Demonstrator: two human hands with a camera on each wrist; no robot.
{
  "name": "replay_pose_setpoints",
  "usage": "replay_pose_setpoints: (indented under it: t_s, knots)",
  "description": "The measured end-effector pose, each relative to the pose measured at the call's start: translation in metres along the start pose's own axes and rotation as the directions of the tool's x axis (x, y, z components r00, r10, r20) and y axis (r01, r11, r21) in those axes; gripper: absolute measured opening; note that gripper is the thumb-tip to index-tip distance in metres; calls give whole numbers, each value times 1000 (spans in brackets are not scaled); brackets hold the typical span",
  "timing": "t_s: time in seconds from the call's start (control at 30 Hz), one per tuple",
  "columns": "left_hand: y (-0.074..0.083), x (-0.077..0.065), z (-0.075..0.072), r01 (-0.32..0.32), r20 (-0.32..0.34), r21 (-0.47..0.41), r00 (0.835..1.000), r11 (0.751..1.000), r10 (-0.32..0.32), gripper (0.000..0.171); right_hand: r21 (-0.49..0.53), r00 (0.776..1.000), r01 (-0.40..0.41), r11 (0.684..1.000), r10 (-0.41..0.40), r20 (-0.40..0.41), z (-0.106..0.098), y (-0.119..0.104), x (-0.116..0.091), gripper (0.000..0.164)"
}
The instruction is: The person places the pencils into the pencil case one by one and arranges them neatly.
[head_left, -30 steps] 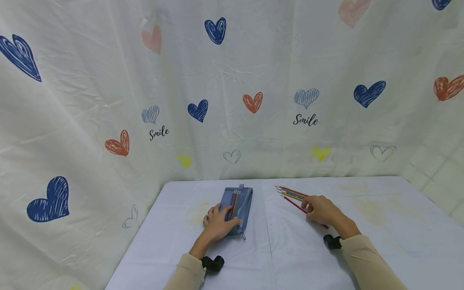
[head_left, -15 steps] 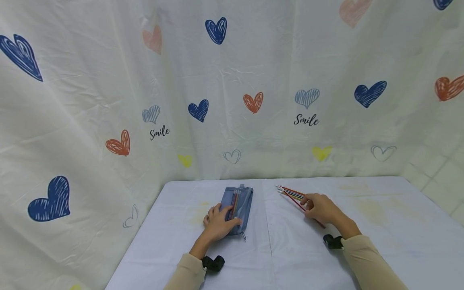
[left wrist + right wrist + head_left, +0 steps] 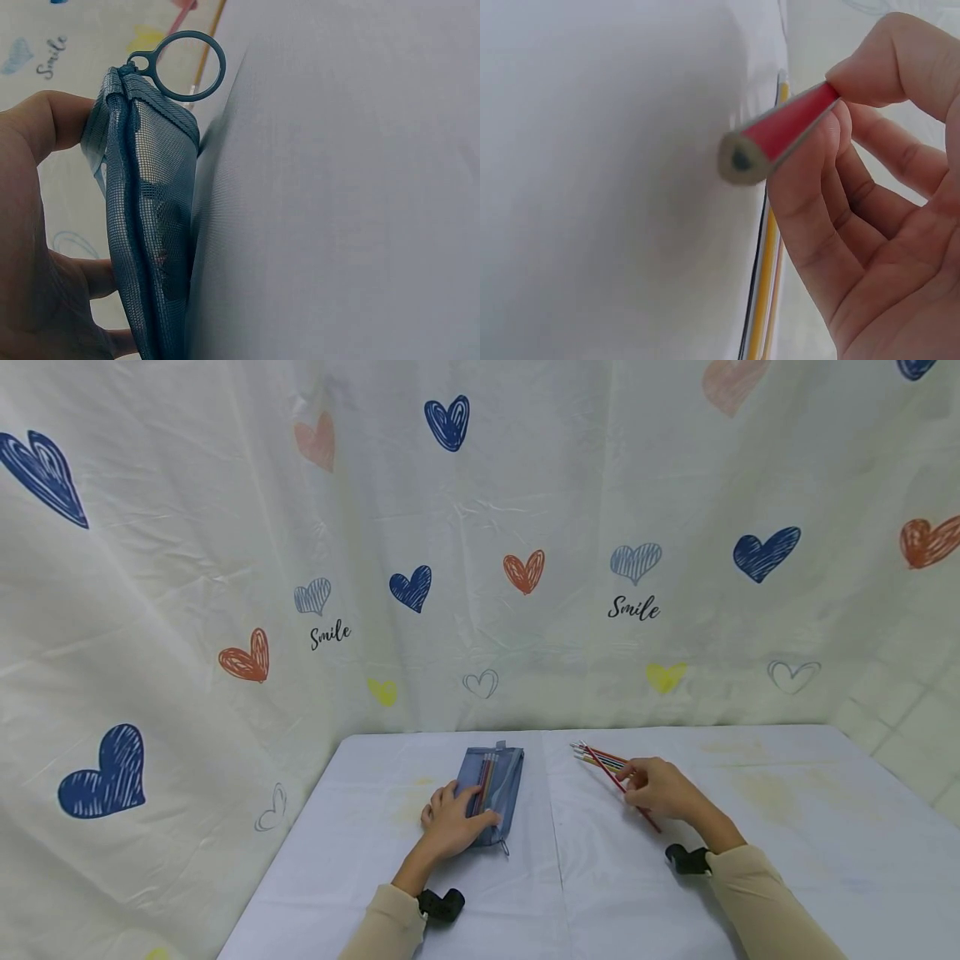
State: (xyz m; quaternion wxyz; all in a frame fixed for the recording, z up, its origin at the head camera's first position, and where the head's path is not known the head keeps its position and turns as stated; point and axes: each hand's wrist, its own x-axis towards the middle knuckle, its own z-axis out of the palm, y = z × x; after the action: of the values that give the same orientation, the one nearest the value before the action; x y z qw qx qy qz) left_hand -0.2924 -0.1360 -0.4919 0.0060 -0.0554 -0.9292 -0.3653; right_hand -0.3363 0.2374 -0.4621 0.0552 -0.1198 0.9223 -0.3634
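A blue mesh pencil case (image 3: 491, 781) lies on the white table (image 3: 570, 885) with several pencils showing inside it. My left hand (image 3: 450, 822) holds its near end, fingers round the mesh (image 3: 146, 225), the zip ring (image 3: 186, 66) sticking out. To the right, my right hand (image 3: 656, 789) pinches a red pencil (image 3: 618, 785) between thumb and fingers, lifted off the table; its blunt end (image 3: 742, 159) points at the right wrist camera. Several loose pencils (image 3: 596, 758) lie on the cloth just beyond that hand, also below the fingers (image 3: 765, 300).
A cream curtain printed with hearts and "Smile" (image 3: 633, 607) hangs close behind and to the left of the table. Faint yellowish stains (image 3: 765, 789) mark the cloth on the right. The table's left edge (image 3: 277, 868) runs near the curtain.
My right hand has lifted the red pencil out of the loose pile and drawn it slightly left and toward me, tilting it steeper. The left hand and the case have stayed put.
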Motion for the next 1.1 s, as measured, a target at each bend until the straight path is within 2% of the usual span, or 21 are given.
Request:
replay_pose_setpoints:
  t_s: [0.47,0.67,1.1]
  knots:
    - [-1,1,1,1,-5,6,1000,1000,-1,75,185,995,-100,978,101,6,8,-12,2,38]
    - [-1,1,1,1,-7,8,1000,1000,-1,74,264,995,-96,960,94,19,12,-15,2,40]
    - [-1,1,1,-2,-5,4,1000,1000,2,74,315,996,-87,945,83,26,24,-21,5,41]
